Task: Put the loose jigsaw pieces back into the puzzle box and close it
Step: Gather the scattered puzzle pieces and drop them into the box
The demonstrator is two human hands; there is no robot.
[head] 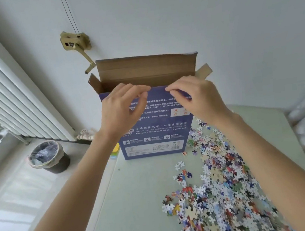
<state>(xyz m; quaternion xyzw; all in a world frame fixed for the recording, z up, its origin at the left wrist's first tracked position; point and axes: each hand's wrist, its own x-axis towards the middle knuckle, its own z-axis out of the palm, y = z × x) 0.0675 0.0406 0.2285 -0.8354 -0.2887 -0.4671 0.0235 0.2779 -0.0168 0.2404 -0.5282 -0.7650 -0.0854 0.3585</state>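
**Mia:** Hands first. Both are up at the top front edge of the puzzle box [152,123]. The left hand [121,107] and the right hand [197,97] each have curled fingertips pinching that edge, close together near the middle.

**Ben:** Is the box open?

**Mia:** Yes. It stands tall on the table [138,194]. The big brown lid flap [147,65] sticks up just behind the fingers, and the small side flaps poke out past each hand. The hole is right behind the fingertips.

**Ben:** Where are the loose jigsaw pieces [221,189]?

**Mia:** None in either hand. They lie in a long heap below and to the right of the fingers, running from the box's bottom corner back toward the person. I think the right hand is nearer, so it should reach down first.

**Ben:** Anything else?

**Mia:** A bin [48,158] sits on the floor, far left of the left hand.
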